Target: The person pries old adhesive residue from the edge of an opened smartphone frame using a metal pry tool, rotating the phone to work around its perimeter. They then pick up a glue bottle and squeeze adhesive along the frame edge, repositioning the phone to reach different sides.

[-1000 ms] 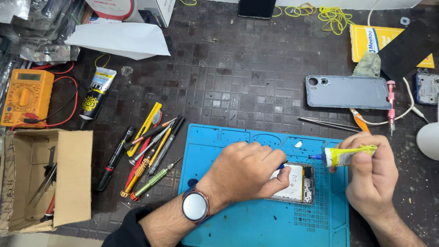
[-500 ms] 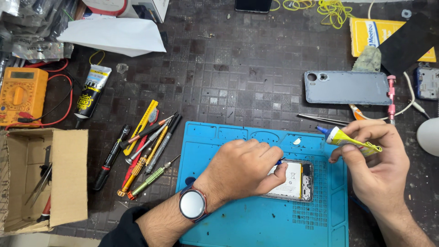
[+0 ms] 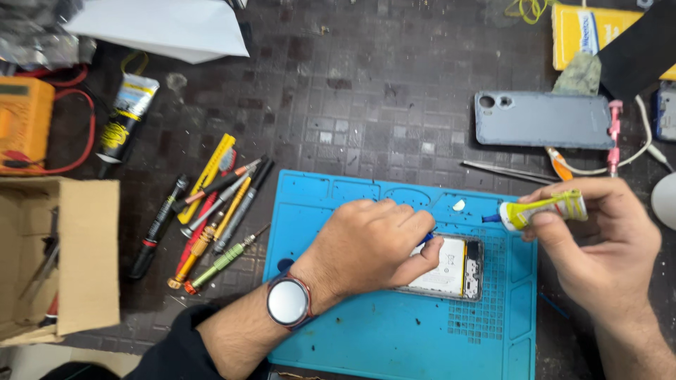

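Observation:
An opened phone [image 3: 454, 269] with its white battery showing lies on a blue work mat [image 3: 394, 338]. My left hand [image 3: 366, 246], with a round watch at the wrist, rests over the phone's left part and grips a thin blue tool whose tip shows at the fingers. My right hand [image 3: 598, 246] holds a small yellow glue tube [image 3: 539, 210] just right of the phone, its dark blue nozzle pointing left above the mat. A small white cap [image 3: 458, 205] lies on the mat near the nozzle.
A grey phone back cover [image 3: 542, 119] lies beyond the mat, with tweezers [image 3: 503, 171] and a pink screwdriver [image 3: 615, 134] beside it. Several screwdrivers [image 3: 218, 211] lie left of the mat. An orange multimeter [image 3: 24, 123], a glue tube [image 3: 127, 116] and a cardboard box [image 3: 70, 253] sit at the left.
My right hand with the glue tube shifted slightly, and the nozzle now points left toward the phone. My left hand stays on the phone.

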